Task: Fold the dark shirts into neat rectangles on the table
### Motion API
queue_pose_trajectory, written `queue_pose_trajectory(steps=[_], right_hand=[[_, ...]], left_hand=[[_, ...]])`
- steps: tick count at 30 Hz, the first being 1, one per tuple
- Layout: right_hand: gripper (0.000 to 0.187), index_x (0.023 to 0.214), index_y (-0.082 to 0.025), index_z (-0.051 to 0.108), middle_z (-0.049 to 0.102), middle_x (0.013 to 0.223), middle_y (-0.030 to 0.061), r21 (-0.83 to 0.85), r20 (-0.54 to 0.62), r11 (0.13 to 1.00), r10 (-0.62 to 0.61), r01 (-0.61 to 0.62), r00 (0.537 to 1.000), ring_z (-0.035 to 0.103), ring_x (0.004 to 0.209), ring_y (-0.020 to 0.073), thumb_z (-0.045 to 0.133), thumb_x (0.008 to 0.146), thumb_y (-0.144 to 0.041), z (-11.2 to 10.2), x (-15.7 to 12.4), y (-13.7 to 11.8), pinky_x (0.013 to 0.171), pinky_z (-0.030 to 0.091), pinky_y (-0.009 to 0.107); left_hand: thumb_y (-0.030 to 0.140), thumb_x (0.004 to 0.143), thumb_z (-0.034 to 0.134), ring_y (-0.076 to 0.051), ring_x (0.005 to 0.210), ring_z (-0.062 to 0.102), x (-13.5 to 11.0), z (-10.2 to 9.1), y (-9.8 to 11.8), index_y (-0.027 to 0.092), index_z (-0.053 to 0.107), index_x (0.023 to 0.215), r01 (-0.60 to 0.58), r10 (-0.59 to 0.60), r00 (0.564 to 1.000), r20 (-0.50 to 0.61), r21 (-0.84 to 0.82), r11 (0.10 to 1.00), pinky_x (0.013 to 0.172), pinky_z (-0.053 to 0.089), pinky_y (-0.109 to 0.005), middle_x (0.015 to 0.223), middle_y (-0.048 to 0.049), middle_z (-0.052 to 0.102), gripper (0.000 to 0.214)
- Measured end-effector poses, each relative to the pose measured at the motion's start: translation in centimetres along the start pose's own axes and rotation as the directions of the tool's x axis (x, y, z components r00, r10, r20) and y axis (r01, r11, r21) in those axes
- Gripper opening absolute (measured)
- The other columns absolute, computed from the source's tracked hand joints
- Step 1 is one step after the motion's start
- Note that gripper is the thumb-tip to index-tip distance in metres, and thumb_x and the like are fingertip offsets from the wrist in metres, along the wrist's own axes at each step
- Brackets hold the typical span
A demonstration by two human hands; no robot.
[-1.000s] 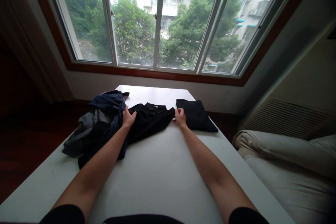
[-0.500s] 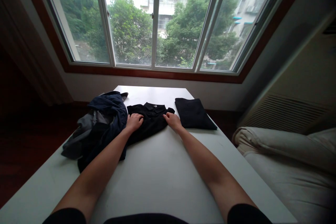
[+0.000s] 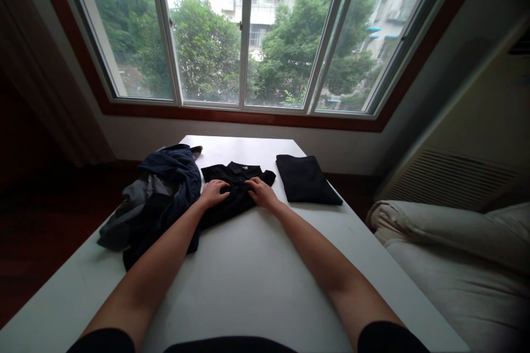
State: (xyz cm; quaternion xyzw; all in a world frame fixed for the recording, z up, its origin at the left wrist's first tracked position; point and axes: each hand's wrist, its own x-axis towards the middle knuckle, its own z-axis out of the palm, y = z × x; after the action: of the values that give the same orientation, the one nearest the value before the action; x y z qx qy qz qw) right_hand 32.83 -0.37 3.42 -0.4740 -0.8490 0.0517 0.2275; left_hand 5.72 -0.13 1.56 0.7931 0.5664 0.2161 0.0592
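A black collared shirt [image 3: 236, 207] lies on the white table [image 3: 248, 276], its collar toward the window. On its left part rests my left hand [image 3: 214, 193], fingers stretched and slightly curved, thumb apart. My right hand [image 3: 263, 193] is over the shirt's right middle, also with fingers apart and curved. Neither hand shows a grip on the cloth. The two hands face each other with a small gap of black cloth between them.
A heap of navy, grey and black clothes [image 3: 165, 193] sits against the shirt's left side. Folded dark cloth [image 3: 306, 179] lies at the table's right edge. Beyond are a window [image 3: 244, 38] and, at right, a pale sofa [image 3: 451, 248].
My right hand has left the shirt's right sleeve edge and moved left toward the middle, its fingers opening. My left hand has shifted slightly right and its fingers are more spread.
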Motion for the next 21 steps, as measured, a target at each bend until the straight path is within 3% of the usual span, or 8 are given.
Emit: queue_pose_trajectory(steps=[4, 9, 13, 16, 21], right_hand=[[0.046, 0.145, -0.031, 0.06, 0.068, 0.134, 0.0043, 0.036, 0.069, 0.999, 0.03, -0.032, 0.997, 0.066, 0.117, 0.0207, 0.062, 0.1, -0.022, -0.2, -0.1, 0.4, 0.098, 0.05, 0.028], [0.031, 0.129, -0.029, 0.071, 0.07, 0.122, 0.0053, -0.042, 0.105, 0.999, 0.019, -0.014, 0.994, 0.068, 0.107, 0.0217, 0.068, 0.1, -0.037, -0.4, -0.3, 0.4, 0.092, 0.05, 0.027], [0.021, 0.117, -0.028, 0.075, 0.068, 0.116, 0.005, -0.091, 0.138, 0.996, 0.005, 0.008, 0.99, 0.067, 0.106, 0.0214, 0.067, 0.101, -0.037, -0.5, -0.2, 0.3, 0.089, 0.048, 0.026], [0.018, 0.116, -0.026, 0.073, 0.066, 0.115, 0.0053, -0.093, 0.081, 0.995, 0.041, -0.034, 0.996, 0.065, 0.105, 0.0197, 0.061, 0.104, -0.033, -0.7, -0.1, 0.7, 0.088, 0.047, 0.025], [0.02, 0.119, -0.021, 0.066, 0.064, 0.121, 0.0093, -0.073, -0.086, 0.984, 0.154, -0.16, 0.984, 0.061, 0.111, 0.0213, 0.052, 0.105, -0.025, -1.3, 0.4, 2.2, 0.092, 0.045, 0.028]], left_hand=[[0.04, 0.092, 0.071, -0.027, 0.135, 0.055, -0.1, 0.0, 0.2, 0.029, 0.078, 0.123, -0.021, 0.021, 1.0, 0.008, -0.012, 1.0, 0.118, 0.039, -0.038, 0.137, -0.0044, 0.07, 0.034], [0.04, 0.093, 0.069, -0.027, 0.135, 0.054, -0.1, 0.0, 0.6, 0.03, 0.078, 0.122, 0.003, -0.003, 1.0, 0.024, -0.001, 1.0, 0.118, 0.038, -0.037, 0.137, -0.004, 0.07, 0.032], [0.043, 0.094, 0.067, -0.029, 0.138, 0.052, -0.2, 0.2, 1.1, 0.03, 0.077, 0.123, 0.035, -0.036, 0.999, 0.021, 0.044, 0.998, 0.117, 0.037, -0.04, 0.14, -0.0055, 0.068, 0.033], [0.047, 0.095, 0.063, -0.03, 0.139, 0.051, -0.1, -0.4, 1.2, 0.031, 0.078, 0.12, 0.064, -0.065, 0.998, 0.021, 0.071, 0.995, 0.118, 0.035, -0.045, 0.139, -0.006, 0.069, 0.032], [0.051, 0.096, 0.057, -0.035, 0.136, 0.052, 0.4, -2.9, -0.5, 0.031, 0.079, 0.115, 0.255, -0.259, 0.965, 0.029, 0.11, 0.961, 0.12, 0.026, -0.06, 0.128, -0.0106, 0.074, 0.035]])
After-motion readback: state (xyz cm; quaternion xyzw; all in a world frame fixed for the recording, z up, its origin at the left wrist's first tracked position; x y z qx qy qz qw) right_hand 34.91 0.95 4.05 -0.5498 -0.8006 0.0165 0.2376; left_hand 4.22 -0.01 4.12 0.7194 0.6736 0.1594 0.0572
